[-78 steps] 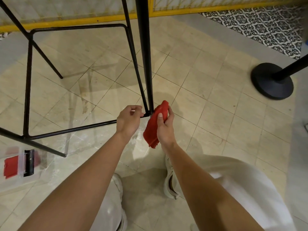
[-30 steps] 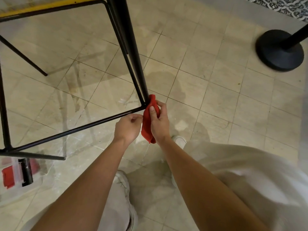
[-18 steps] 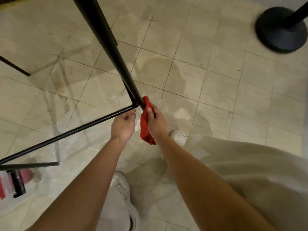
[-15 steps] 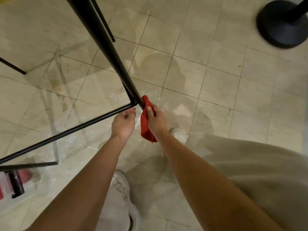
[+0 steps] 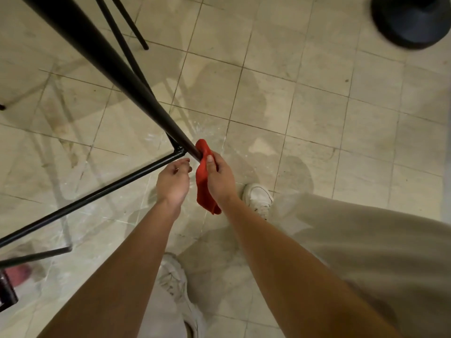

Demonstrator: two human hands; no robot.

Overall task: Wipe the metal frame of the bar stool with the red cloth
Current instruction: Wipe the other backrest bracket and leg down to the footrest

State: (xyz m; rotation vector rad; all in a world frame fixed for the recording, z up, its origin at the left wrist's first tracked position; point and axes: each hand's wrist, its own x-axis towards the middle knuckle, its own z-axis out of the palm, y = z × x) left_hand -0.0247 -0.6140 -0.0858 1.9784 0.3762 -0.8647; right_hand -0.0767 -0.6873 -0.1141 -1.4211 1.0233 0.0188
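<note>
The bar stool's black metal frame fills the upper left, one thick leg slanting down to the centre. My right hand grips the red cloth, wrapped around the low end of that leg; the cloth's loose end hangs below my wrist. A thin footrest bar runs from the leg's joint to the lower left. My left hand hovers beside the cloth, just below that bar, fingers loosely curled and holding nothing.
Beige floor tiles lie all around. A black round stanchion base stands at the top right. My white shoes and beige trousers are below. A clear box with red contents sits at the left edge.
My view has tilted down and moved closer over the leg. My right hand with the cloth stays at the leg's low end; my left hand has let go of the footrest bar.
</note>
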